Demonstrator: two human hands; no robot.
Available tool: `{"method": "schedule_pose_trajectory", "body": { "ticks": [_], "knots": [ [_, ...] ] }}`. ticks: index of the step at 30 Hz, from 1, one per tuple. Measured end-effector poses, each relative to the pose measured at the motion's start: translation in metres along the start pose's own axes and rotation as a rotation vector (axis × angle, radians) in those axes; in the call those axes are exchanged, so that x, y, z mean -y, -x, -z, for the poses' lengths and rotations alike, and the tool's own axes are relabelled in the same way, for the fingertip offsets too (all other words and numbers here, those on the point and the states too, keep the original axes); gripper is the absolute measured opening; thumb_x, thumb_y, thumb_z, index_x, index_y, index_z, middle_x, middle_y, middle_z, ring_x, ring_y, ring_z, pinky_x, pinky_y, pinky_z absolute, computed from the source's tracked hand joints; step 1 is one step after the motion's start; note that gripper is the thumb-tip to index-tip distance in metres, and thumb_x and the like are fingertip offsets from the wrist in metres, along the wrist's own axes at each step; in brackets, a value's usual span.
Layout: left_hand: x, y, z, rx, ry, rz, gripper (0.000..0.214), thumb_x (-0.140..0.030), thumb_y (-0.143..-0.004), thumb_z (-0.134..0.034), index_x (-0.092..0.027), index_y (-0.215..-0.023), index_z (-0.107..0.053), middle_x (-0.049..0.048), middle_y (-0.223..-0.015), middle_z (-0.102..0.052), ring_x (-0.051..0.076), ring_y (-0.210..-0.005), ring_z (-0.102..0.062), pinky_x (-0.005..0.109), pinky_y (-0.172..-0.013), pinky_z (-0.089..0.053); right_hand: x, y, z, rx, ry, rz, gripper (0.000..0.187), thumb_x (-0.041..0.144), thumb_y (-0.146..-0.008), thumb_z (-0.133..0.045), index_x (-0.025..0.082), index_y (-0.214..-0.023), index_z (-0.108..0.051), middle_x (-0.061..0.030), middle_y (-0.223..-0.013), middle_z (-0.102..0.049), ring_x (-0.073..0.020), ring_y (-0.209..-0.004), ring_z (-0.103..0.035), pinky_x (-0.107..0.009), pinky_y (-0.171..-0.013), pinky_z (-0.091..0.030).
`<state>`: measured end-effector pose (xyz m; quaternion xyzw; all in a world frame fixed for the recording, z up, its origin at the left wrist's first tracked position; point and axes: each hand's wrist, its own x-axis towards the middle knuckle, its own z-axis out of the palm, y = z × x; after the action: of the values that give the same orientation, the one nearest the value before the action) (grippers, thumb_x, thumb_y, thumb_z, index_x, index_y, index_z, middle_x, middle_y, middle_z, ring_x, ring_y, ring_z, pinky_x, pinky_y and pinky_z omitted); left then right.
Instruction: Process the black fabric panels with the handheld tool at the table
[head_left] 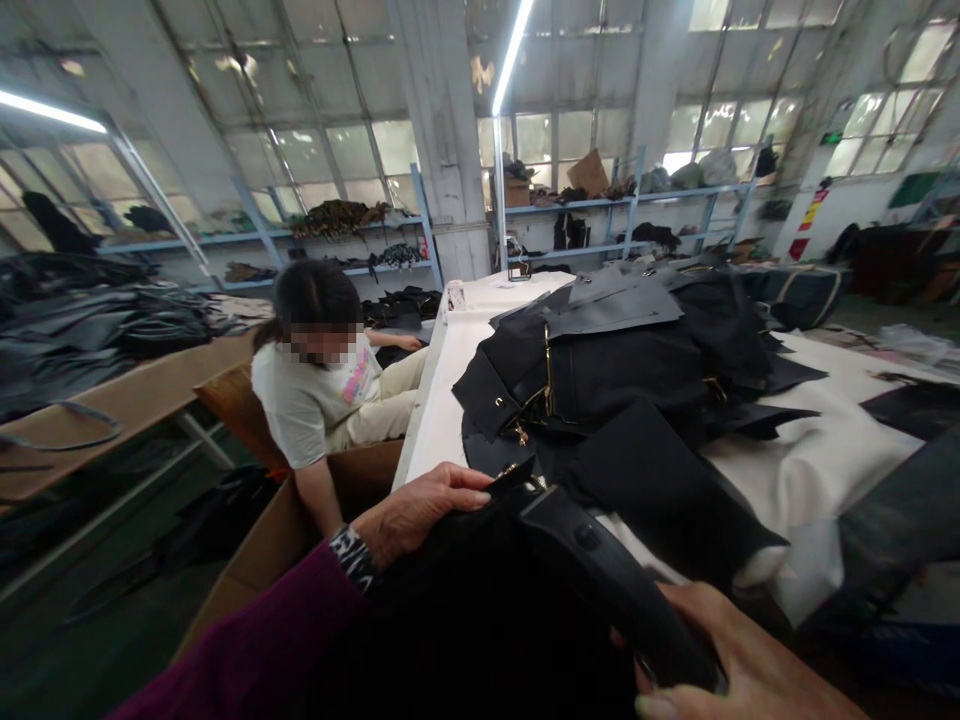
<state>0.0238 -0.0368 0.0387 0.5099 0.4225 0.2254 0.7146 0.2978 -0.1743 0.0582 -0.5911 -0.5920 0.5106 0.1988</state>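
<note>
**A:** ok so what are the hands actually up to here?

**B:** Left hand (421,508) has the edge of some black fabric (457,620) pinched between thumb and fingers. Right hand (724,645) is curled around the lower end of a black handheld tool (611,575), though its fingers are partly hidden behind it.

**A:** And where's that fabric sitting?

**B:** Front and center, low down, at the near end of a white-topped table (435,400). Too dark to make out its shape tbh. The tool's head is up by the pinched edge, right beside some shiny metal hardware (537,482). Can't tell if they touch.

**A:** What's on the table?

**B:** Big heap of black and gray pieces (622,370), with a gold zipper (548,365) showing. Someone in a white T-shirt (296,400) sits along the left side, next to a cardboard box (251,550).
</note>
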Motion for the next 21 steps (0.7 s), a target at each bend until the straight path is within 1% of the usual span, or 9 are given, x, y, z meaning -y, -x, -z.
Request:
{"method": "schedule_pose_trajectory", "body": {
  "ticks": [2,4,7,10,12,14,17,19,21],
  "knots": [
    [0.003,0.004,-0.005,0.036,0.032,0.014,0.028,-0.019,-0.071,-0.068,-0.014,-0.098,-0.072,0.0062,-0.082,-0.075,0.011,-0.062,-0.064,0.019,-0.062,-0.048,0.000,0.001,-0.001,0.019,0.007,0.005,0.050,0.043,-0.064,-0.063,0.014,-0.105,-0.061,-0.0077,-0.089,-0.062,-0.0254,-0.084,-0.060,-0.031,-0.066,-0.050],
    [0.005,0.008,-0.010,0.047,0.058,0.018,0.028,-0.018,-0.072,-0.067,-0.013,-0.099,-0.071,0.0070,-0.083,-0.075,0.011,-0.063,-0.064,0.019,-0.063,-0.048,0.001,0.003,-0.003,0.034,-0.004,-0.005,0.051,0.044,-0.065,-0.063,0.014,-0.106,-0.060,-0.0064,-0.086,-0.062,-0.0234,-0.080,-0.060,-0.029,-0.064,-0.049],
    [0.008,0.013,-0.019,0.091,0.091,0.019,0.028,-0.018,-0.074,-0.066,-0.013,-0.101,-0.071,0.0064,-0.082,-0.075,0.010,-0.061,-0.063,0.018,-0.062,-0.046,0.001,0.005,-0.007,0.021,-0.037,-0.004,0.055,0.045,-0.064,-0.065,0.014,-0.108,-0.058,-0.0065,-0.090,-0.062,-0.0228,-0.082,-0.060,-0.028,-0.066,-0.049],
    [0.013,0.017,-0.029,0.146,0.105,0.000,0.027,-0.018,-0.075,-0.064,-0.013,-0.101,-0.071,0.0059,-0.081,-0.074,0.009,-0.060,-0.062,0.018,-0.060,-0.045,0.003,0.008,-0.008,0.026,-0.047,0.006,0.054,0.041,-0.064,-0.067,0.014,-0.109,-0.057,-0.0069,-0.094,-0.062,-0.0232,-0.084,-0.060,-0.029,-0.068,-0.049],
    [0.018,0.019,-0.036,0.162,0.111,-0.007,0.023,-0.019,-0.075,-0.064,-0.013,-0.097,-0.072,0.0055,-0.079,-0.074,0.009,-0.059,-0.062,0.018,-0.060,-0.045,0.008,0.012,-0.006,0.030,-0.047,0.015,0.049,0.039,-0.065,-0.065,0.014,-0.107,-0.058,-0.0065,-0.091,-0.062,-0.0216,-0.077,-0.061,-0.027,-0.062,-0.048],
    [0.022,0.020,-0.042,0.138,0.135,-0.013,0.020,-0.018,-0.074,-0.066,-0.013,-0.093,-0.072,0.0046,-0.078,-0.074,0.009,-0.060,-0.062,0.018,-0.061,-0.046,0.013,0.016,-0.003,0.050,-0.051,0.040,0.041,0.037,-0.066,-0.062,0.015,-0.101,-0.061,-0.0043,-0.079,-0.063,-0.0186,-0.066,-0.059,-0.025,-0.055,-0.045],
    [0.023,0.019,-0.045,0.071,0.172,-0.030,0.020,-0.016,-0.073,-0.069,-0.016,-0.093,-0.072,0.0041,-0.080,-0.075,0.008,-0.059,-0.063,0.016,-0.059,-0.047,0.017,0.024,0.002,0.054,-0.060,0.112,0.030,0.039,-0.068,-0.060,0.015,-0.087,-0.063,0.0005,-0.058,-0.056,-0.0155,-0.054,-0.053,-0.023,-0.051,-0.042],
    [0.017,0.017,-0.045,0.006,0.208,-0.050,0.022,-0.014,-0.070,-0.071,-0.016,-0.092,-0.072,0.0040,-0.078,-0.075,0.008,-0.057,-0.063,0.016,-0.057,-0.048,0.012,0.031,0.005,0.038,-0.059,0.151,0.027,0.041,-0.070,-0.059,0.016,-0.080,-0.062,0.0012,-0.056,-0.054,-0.0145,-0.053,-0.051,-0.022,-0.050,-0.041],
    [0.002,0.018,-0.044,-0.088,0.247,-0.108,0.023,-0.009,-0.067,-0.071,-0.015,-0.089,-0.072,0.0042,-0.073,-0.074,0.009,-0.053,-0.063,0.016,-0.053,-0.049,0.000,0.037,0.008,0.013,-0.068,0.162,0.031,0.044,-0.071,-0.058,0.017,-0.084,-0.062,0.0014,-0.056,-0.054,-0.0138,-0.051,-0.050,-0.022,-0.049,-0.040]
  ]
}}
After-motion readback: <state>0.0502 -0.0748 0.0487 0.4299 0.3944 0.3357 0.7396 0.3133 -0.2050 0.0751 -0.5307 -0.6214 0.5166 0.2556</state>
